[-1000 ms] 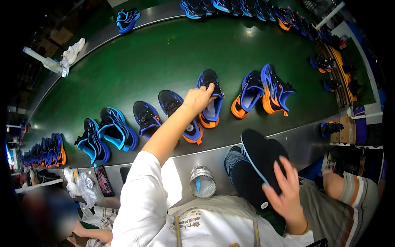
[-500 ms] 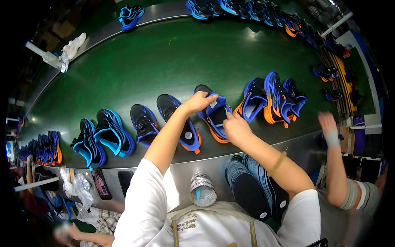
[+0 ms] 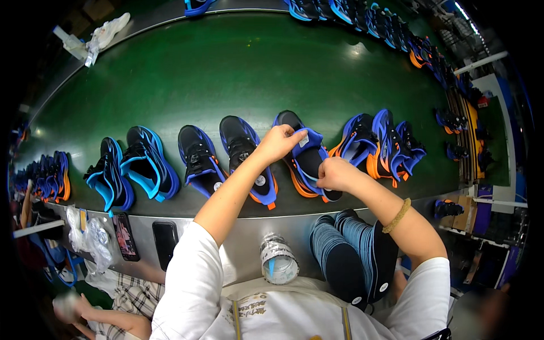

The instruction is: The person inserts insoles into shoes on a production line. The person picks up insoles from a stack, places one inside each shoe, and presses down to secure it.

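Observation:
A blue, black and orange sports shoe (image 3: 304,156) lies on the green conveyor belt (image 3: 226,73) in front of me. My left hand (image 3: 279,142) grips its tongue near the top of the opening. My right hand (image 3: 333,173) is closed at the heel end, pressing a dark insole into the shoe. A stack of dark insoles with blue edges (image 3: 351,258) stands in my lap, below my right forearm. Another shoe of the same kind (image 3: 245,153) lies under my left forearm.
More blue and black shoes (image 3: 146,161) line the belt to the left, and orange-soled ones (image 3: 379,144) to the right. A roll of tape (image 3: 277,260) and two phones (image 3: 144,238) rest on the metal ledge. Another person's arm (image 3: 107,317) shows lower left.
My right hand let go of an insole stack in my lap and came up to the shoe's heel. My left hand stayed on the shoe. The shoes drifted along the belt.

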The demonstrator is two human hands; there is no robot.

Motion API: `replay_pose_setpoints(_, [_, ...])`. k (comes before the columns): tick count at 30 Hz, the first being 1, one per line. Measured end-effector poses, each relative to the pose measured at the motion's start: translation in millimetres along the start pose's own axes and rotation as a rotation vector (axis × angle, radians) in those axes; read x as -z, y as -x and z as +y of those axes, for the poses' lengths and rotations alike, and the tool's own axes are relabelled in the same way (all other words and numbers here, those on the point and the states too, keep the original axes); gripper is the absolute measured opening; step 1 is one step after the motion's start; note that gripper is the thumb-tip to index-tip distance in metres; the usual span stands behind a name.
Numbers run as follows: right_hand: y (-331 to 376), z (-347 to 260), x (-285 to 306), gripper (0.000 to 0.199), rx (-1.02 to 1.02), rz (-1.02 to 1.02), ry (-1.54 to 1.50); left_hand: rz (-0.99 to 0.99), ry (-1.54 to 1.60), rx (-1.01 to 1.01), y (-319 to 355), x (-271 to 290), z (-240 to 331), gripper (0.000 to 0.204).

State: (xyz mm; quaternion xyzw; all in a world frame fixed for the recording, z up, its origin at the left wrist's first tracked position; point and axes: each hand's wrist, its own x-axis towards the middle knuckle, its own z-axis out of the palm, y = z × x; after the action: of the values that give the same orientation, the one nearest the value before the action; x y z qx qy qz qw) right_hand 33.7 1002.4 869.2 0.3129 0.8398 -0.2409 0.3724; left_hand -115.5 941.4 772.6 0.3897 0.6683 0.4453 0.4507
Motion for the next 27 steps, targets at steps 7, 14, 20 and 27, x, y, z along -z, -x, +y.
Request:
replay_pose_setpoints(7, [-54,3,-31,0.017,0.168,0.34,0.139,-0.017,-0.009,0.001,-3,-6,-5,0.051])
replay_pose_setpoints(14, [-50,13,-56,0.017,0.207,0.365,0.3,0.034,-0.033,-0.036,0,-10,-7,0.049])
replay_pose_setpoints(20, [-53,21,-61,0.014,0.33,0.464,0.34,0.039,-0.06,-0.04,-3,-13,-10,0.048])
replay_pose_setpoints(27, [-55,26,-62,0.015,0.358,0.529,0.23,0.048,-0.106,-0.077,-2,-17,-12,0.046])
